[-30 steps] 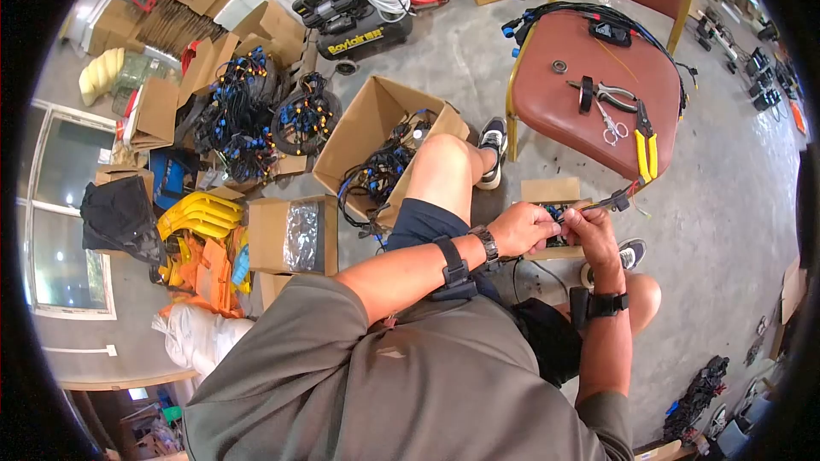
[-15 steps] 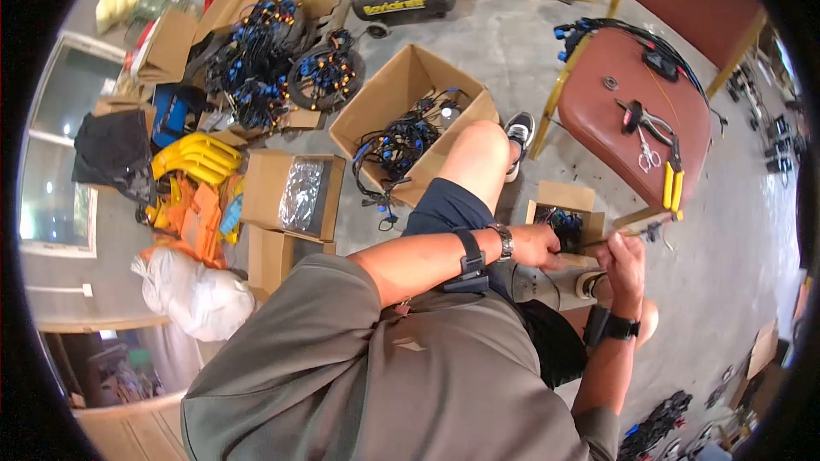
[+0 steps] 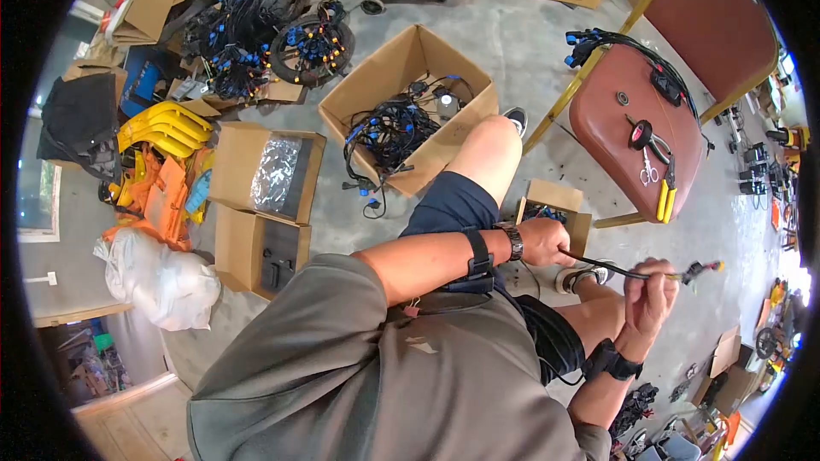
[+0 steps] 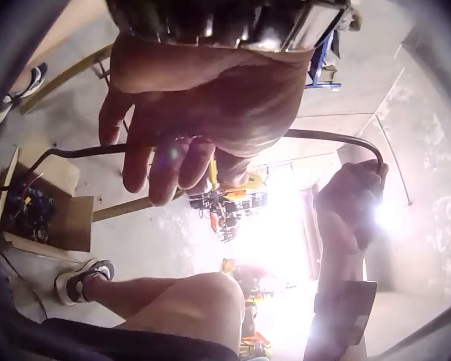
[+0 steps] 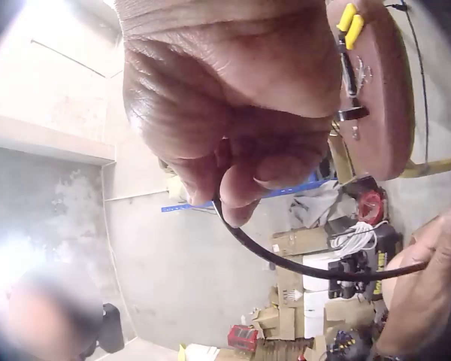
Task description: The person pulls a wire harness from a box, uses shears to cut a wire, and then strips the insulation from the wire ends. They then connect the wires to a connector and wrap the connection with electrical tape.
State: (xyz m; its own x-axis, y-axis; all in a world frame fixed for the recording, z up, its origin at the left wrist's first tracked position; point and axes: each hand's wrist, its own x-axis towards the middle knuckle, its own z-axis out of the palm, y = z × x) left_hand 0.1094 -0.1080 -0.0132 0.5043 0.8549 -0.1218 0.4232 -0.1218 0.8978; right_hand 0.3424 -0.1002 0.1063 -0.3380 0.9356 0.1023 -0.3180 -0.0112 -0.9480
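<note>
A black cable (image 3: 602,268) stretches between the two hands. My left hand (image 3: 544,242), below a wristwatch, holds it with curled fingers; in the left wrist view the cable (image 4: 331,136) passes through that hand (image 4: 203,113) and out both sides. My right hand (image 3: 649,297) grips the cable close to its end, where a small connector with coloured wire tips (image 3: 702,271) sticks out beyond the fingers. Seen from the right wrist, thumb and fingers pinch the cable (image 5: 286,263), which bows across to the left hand (image 5: 428,286). A small open carton (image 3: 555,196) with cables stands just beyond the left hand.
A brown chair (image 3: 628,119) bears yellow-handled pliers (image 3: 666,201), scissors (image 3: 649,173), a tape roll (image 3: 640,134) and a cable bundle (image 3: 632,41). A larger carton (image 3: 359,90) with tangled cables stands ahead of the knee. Two cartons (image 3: 235,162) and a white bag (image 3: 158,277) lie left.
The hands were close together over the small carton. My right hand has moved right and nearer the body, drawing the cable out between them. The head view has shifted.
</note>
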